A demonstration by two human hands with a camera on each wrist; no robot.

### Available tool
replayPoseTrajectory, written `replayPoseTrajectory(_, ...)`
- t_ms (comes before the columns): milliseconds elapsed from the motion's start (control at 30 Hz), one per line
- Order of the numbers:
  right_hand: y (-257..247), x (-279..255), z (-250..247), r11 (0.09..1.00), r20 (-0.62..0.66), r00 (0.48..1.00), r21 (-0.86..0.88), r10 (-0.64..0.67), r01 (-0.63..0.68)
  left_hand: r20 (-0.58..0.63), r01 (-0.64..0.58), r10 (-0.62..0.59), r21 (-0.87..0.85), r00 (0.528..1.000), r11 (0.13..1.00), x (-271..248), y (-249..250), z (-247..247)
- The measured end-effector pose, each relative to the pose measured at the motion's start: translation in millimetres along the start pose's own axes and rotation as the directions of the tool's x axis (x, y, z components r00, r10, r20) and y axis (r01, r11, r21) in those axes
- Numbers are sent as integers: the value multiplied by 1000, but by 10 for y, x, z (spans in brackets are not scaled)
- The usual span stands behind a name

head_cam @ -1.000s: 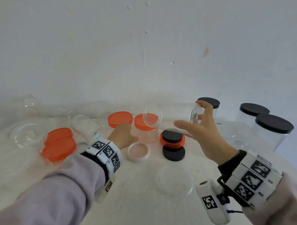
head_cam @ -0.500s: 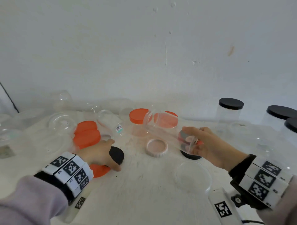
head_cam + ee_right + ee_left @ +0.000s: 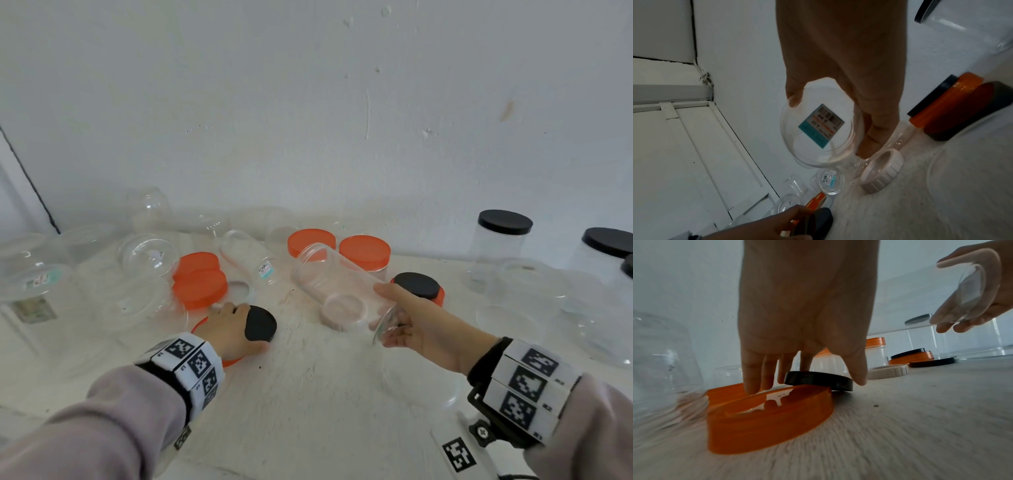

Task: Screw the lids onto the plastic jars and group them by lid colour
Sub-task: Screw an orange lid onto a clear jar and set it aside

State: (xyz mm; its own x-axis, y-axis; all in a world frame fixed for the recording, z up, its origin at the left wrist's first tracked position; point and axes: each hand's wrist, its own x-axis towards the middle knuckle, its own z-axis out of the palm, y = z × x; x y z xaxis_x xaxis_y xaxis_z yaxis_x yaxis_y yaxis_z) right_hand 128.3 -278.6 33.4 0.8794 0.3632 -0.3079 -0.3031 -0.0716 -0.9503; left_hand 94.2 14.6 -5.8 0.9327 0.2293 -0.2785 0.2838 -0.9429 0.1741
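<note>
White table | clear jar – barcode sticker, print seemingly "3.00"

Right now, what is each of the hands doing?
Left hand: pinching a black lid on the table.
Right hand: holding a clear jar by its base.

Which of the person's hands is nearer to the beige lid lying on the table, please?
The right. The right hand holds a clear jar tilted directly over the beige lid. The left hand is farther off to the side, gripping a black lid.
</note>
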Motion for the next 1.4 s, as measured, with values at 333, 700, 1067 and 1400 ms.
replayPoseTrajectory(333, 95, 83, 151, 993, 221, 969, -43, 113, -107, -134, -37, 25, -91, 991, 995, 61, -45, -25)
replayPoseTrajectory(700, 215, 377, 350, 754, 143, 990, -649, -14, 105, -291, -249, 3, -816, 957, 522, 68, 35, -435)
replayPoseTrajectory(1067, 272, 534, 349, 710, 144, 989, -693, -35, 126, -373, -436, 226, -784, 900, 442, -218, 457, -488)
replayPoseTrajectory(1400, -40, 350, 376, 799, 220, 937, -491, -273, 348, -390, -491, 299, -713, 871, 500, -265, 634, -496)
